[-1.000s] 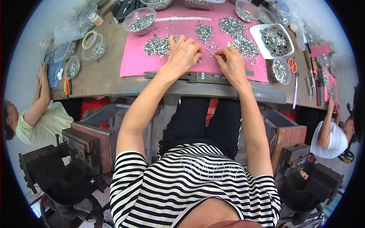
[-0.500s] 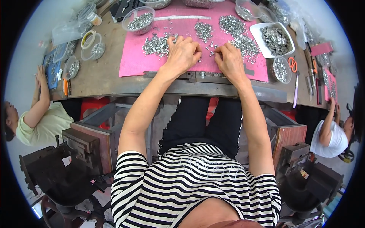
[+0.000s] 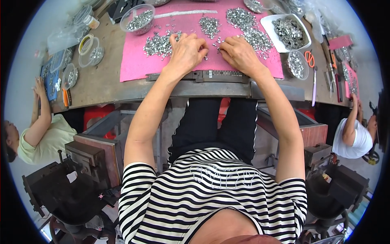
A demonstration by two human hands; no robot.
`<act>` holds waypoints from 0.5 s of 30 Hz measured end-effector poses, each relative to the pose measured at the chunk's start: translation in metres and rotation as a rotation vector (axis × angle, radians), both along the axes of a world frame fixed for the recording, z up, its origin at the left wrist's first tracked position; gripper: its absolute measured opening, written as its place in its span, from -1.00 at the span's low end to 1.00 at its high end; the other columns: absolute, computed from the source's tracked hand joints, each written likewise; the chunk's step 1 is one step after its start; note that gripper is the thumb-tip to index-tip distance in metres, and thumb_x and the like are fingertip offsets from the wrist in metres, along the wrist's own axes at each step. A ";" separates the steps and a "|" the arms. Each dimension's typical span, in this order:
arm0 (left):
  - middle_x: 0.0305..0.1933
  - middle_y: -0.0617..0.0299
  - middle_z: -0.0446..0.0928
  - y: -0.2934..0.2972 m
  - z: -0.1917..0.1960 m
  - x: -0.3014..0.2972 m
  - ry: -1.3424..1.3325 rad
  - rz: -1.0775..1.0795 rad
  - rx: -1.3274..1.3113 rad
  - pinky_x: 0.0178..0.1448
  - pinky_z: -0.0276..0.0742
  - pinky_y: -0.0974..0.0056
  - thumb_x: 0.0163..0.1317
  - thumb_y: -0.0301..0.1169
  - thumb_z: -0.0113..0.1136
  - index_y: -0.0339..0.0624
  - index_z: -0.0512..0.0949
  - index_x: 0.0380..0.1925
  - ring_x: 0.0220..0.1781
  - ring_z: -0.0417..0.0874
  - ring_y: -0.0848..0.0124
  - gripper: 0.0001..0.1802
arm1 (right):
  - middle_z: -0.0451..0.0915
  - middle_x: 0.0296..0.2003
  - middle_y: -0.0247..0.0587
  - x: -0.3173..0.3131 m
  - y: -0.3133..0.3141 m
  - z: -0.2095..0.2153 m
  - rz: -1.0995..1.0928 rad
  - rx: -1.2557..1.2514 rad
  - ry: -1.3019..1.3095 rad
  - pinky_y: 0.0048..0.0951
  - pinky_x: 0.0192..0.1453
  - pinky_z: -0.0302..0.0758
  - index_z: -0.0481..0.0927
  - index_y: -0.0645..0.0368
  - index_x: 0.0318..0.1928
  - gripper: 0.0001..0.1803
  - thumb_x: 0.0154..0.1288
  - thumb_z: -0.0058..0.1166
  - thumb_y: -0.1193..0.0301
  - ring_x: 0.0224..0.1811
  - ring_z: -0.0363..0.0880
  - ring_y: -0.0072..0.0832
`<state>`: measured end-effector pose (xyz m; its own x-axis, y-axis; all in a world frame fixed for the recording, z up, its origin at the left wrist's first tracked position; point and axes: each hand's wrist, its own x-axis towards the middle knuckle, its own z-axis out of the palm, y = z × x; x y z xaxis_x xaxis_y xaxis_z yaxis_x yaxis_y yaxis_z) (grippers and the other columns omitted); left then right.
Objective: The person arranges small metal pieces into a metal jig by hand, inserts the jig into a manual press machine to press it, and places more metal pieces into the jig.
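Note:
My left hand [image 3: 187, 51] rests at the edge of a pile of small shiny metal pieces [image 3: 156, 45], its thumb and forefinger pinched over the pink mat [image 3: 136, 65]. Whatever lies between those fingertips is too small to make out. Across a narrow gap, my right hand [image 3: 240, 55] has its fingers curled together beside a few loose pieces. Its grip is hidden too. Between the hands and farther back lies a small pile [image 3: 210, 27]; larger heaps [image 3: 256, 40] spread behind the right hand. A slotted metal strip [image 3: 215, 76] runs along the mat's near edge.
A white square dish [image 3: 266, 24] and a clear tub [image 3: 297, 65] of metal pieces stand right, near orange-handled scissors [image 3: 309, 59]. Another clear tub [image 3: 138, 19] sits back left. People work at both sides. The bench edge [image 3: 178, 90] runs in front of me.
The whole view has shifted a little, so the bench appears higher and farther left. My right hand has moved slightly left and turned inward. The left hand keeps its pinch near the same pile.

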<state>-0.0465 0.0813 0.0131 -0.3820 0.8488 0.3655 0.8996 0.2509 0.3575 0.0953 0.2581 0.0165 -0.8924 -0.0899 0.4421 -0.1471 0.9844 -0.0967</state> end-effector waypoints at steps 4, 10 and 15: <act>-0.31 0.22 0.62 0.002 -0.003 -0.001 0.002 -0.012 0.056 0.32 0.14 -0.27 0.16 -0.31 0.35 -0.03 0.76 -0.37 -0.08 0.58 0.17 -0.89 | 0.55 -0.32 -0.13 0.002 0.000 -0.002 -0.033 -0.045 0.038 -0.18 -0.03 0.49 0.62 0.19 -0.22 -0.87 0.24 0.22 0.45 -0.20 0.56 -0.14; -0.31 0.24 0.62 0.003 -0.003 0.007 0.033 -0.019 0.102 0.33 0.14 -0.31 0.15 -0.31 0.35 -0.07 0.74 -0.40 -0.09 0.58 0.18 -0.89 | 0.54 -0.36 -0.07 0.022 0.009 0.002 -0.066 -0.223 0.091 -0.17 -0.11 0.51 0.61 0.26 -0.21 -0.88 0.25 0.20 0.51 -0.28 0.58 -0.10; -0.32 0.34 0.58 -0.004 0.011 0.042 -0.028 -0.064 0.174 0.40 0.13 -0.19 0.22 -0.33 0.34 -0.05 0.69 -0.32 -0.12 0.58 0.32 -0.91 | 0.62 -0.29 -0.11 0.059 -0.014 0.011 -0.167 -0.527 0.031 -0.31 -0.15 0.54 0.62 0.30 -0.15 -0.89 0.33 0.18 0.58 -0.26 0.65 -0.24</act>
